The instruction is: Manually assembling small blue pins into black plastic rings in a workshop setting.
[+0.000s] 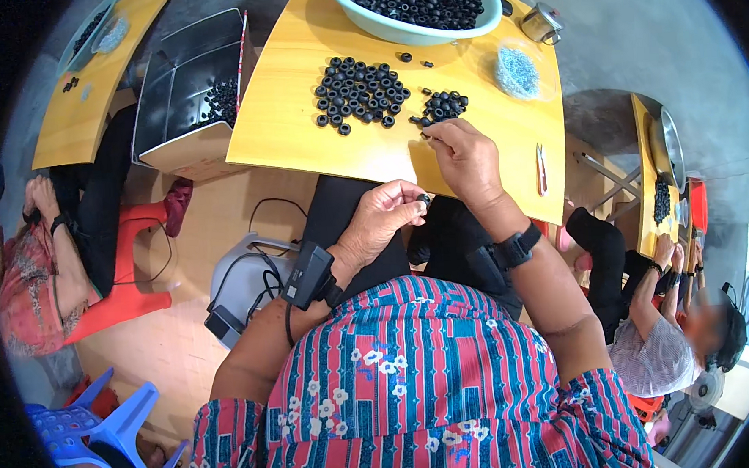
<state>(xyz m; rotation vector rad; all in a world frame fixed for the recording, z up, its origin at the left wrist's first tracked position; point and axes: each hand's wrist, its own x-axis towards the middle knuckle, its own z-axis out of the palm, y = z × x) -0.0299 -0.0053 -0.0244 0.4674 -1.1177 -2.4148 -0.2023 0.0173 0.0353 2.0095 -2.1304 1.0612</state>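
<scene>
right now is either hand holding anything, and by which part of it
Left hand: a small black piece, pinched by its outer side. Right hand: cannot be told.

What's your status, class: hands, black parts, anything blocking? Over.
Left hand: pinching small black part. Right hand: at near edge of smaller black pile, grip unclear. Nothing visibly in the way.

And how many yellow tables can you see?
3: the middle table at the top centre, the left table at the upper left, and the right table toward the right edge. More could be hidden.
</scene>
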